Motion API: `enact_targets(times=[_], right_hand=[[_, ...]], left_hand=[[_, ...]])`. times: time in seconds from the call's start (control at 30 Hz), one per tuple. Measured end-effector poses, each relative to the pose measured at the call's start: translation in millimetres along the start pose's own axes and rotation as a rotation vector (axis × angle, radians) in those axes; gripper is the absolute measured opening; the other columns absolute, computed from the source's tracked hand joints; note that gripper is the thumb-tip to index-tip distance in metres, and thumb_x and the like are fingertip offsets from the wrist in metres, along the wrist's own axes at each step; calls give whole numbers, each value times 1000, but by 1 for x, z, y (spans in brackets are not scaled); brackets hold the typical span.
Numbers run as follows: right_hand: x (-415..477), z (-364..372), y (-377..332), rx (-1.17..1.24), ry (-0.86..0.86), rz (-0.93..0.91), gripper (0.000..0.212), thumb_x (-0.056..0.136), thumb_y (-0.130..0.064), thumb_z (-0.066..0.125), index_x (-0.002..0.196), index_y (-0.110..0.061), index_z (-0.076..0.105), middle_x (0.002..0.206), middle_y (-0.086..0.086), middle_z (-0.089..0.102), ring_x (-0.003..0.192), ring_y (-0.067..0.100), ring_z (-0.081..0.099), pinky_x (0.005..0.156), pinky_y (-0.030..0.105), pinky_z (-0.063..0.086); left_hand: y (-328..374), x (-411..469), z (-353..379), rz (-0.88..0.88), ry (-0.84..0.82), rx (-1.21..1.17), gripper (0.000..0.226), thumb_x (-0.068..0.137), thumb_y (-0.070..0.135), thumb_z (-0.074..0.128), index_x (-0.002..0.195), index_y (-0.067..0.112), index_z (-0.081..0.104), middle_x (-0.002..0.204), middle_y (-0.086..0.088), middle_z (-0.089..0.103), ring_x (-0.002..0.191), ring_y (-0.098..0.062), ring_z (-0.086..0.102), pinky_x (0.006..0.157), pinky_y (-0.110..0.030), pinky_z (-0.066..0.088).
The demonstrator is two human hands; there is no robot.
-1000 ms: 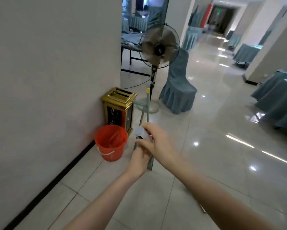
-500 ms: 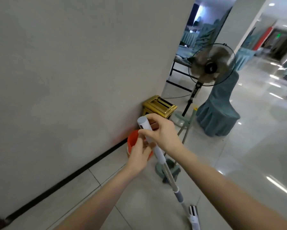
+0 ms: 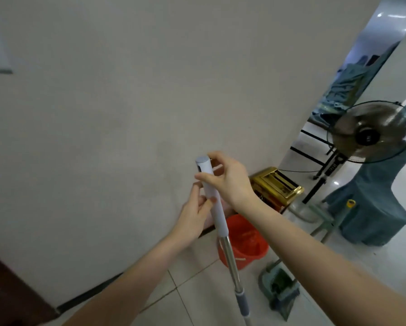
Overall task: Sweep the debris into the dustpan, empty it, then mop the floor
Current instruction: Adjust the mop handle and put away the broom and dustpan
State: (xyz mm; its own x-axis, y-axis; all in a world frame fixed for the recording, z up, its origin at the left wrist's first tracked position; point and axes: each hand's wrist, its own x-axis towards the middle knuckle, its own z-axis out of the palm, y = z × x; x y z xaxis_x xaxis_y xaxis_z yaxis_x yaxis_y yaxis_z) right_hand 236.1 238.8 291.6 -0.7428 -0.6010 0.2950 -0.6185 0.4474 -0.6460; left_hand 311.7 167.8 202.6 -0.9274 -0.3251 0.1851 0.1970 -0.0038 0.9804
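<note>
The mop handle is held near-upright in front of the wall. The right hand is closed around its white top section; the left hand is pinched on it just below. The orange bucket stands behind the handle. The dustpan rests on the floor beside the bucket.
</note>
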Motion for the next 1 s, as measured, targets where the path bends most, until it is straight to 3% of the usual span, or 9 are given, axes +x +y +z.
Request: enact_targets(times=[0.1, 0.3, 0.43, 0.53, 0.77, 1.0], right_hand=[[26, 28, -24, 40, -7, -19, 42, 75, -35, 80, 112, -24, 63, 89, -15, 59, 76, 8, 60, 77, 41, 55], [66, 73, -68, 94, -20, -60, 42, 75, -31, 81, 111, -21, 64, 91, -10, 61, 72, 11, 60, 75, 38, 55], [82, 96, -94, 143, -19, -78, 46, 76, -30, 82, 116, -17, 63, 95, -6, 62, 70, 11, 60, 68, 23, 51], [93, 108, -113, 172, -16, -85, 47, 76, -31, 81, 117, -17, 63, 95, -6, 63, 76, 16, 65, 75, 34, 56], [123, 127, -147, 208, 36, -98, 40, 77, -32, 79, 111, -20, 63, 94, -7, 64, 83, 17, 66, 76, 39, 56], [149, 138, -167, 196, 99, -104, 39, 78, -35, 77, 111, -19, 63, 95, -7, 64, 85, 18, 65, 74, 38, 55]], left_hand=[[2, 9, -40, -6, 77, 39, 46, 100, 24, 46, 123, 61, 31, 91, 2, 70, 100, -8, 65, 93, -31, 48], [13, 19, -105, 0, 176, 73, 32, 100, 26, 45, 128, 38, 34, 98, -1, 72, 100, -3, 65, 97, -35, 48], [23, 23, -138, 24, 236, 78, 30, 101, 23, 45, 122, 42, 34, 89, 0, 72, 93, -1, 66, 85, -21, 50], [33, 24, -157, 41, 266, 96, 30, 101, 23, 44, 113, 48, 34, 87, 3, 71, 91, 2, 65, 80, -15, 49], [51, 43, -200, 73, 301, 138, 29, 101, 23, 44, 109, 50, 38, 76, 11, 69, 89, -3, 66, 94, -35, 50], [65, 66, -229, 87, 307, 175, 35, 101, 22, 43, 109, 55, 35, 93, -2, 72, 95, -14, 68, 96, -46, 50]])
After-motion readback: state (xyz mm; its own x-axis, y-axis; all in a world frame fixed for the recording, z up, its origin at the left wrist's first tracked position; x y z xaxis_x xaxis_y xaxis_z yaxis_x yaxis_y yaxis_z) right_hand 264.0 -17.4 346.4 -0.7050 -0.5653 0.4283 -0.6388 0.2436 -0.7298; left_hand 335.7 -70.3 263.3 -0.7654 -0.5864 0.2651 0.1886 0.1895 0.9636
